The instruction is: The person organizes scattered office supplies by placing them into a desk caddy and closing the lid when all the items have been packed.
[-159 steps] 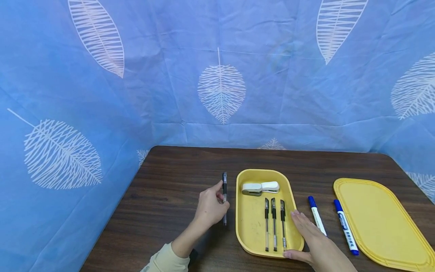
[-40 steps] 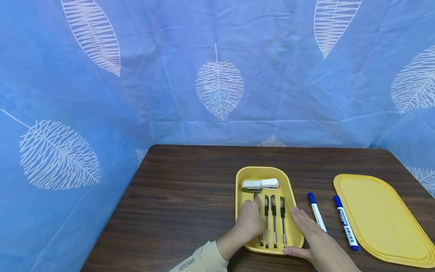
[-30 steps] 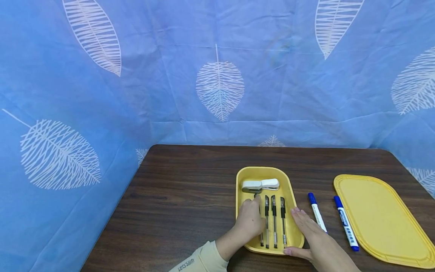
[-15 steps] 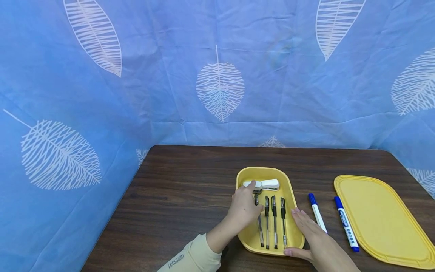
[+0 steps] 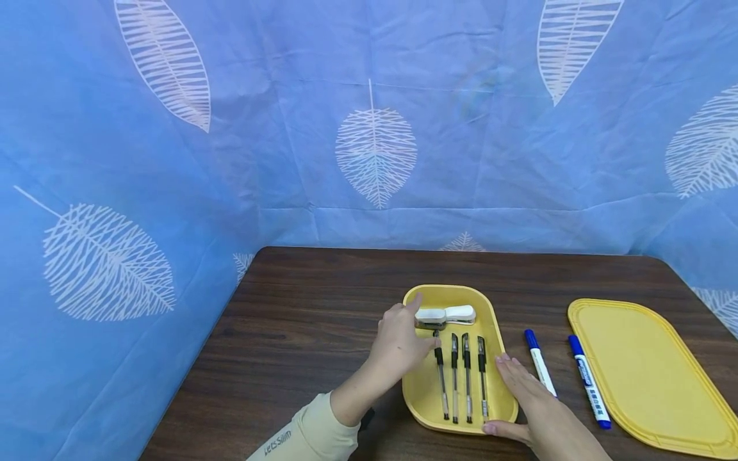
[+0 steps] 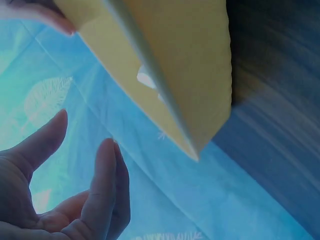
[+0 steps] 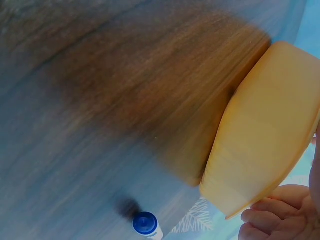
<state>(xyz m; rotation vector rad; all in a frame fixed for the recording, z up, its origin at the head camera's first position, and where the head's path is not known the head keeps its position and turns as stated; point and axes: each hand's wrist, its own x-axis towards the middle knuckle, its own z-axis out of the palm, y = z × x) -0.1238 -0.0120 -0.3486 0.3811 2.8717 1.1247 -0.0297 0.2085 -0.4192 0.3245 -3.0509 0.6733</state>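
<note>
In the head view a yellow tray (image 5: 432,422) holds several black-capped gel pens (image 5: 455,378) side by side and a white stapler (image 5: 460,314) at its far end. My left hand (image 5: 398,339) hovers over the tray's left side with nothing in it. Its thumb comes close to the upper end of the leftmost pen (image 5: 442,384). In the left wrist view the thumb and fingers (image 6: 105,185) of this hand stand apart. At the tray's near right corner, my right hand (image 5: 536,403) rests extended fingers on the rim, thumb spread toward the front.
Two whiteboard markers with blue caps, a thinner one (image 5: 540,365) and a thicker one (image 5: 589,382), lie right of the tray. Beyond them a yellow lid (image 5: 657,378) lies flat on the dark wooden table (image 5: 300,301). A blue leaf-patterned cloth (image 5: 277,147) hangs behind.
My left hand has brought a gel pen from left of the tray and laid it left of the others. It has let go and drawn back leftward. My right hand has kept its place.
</note>
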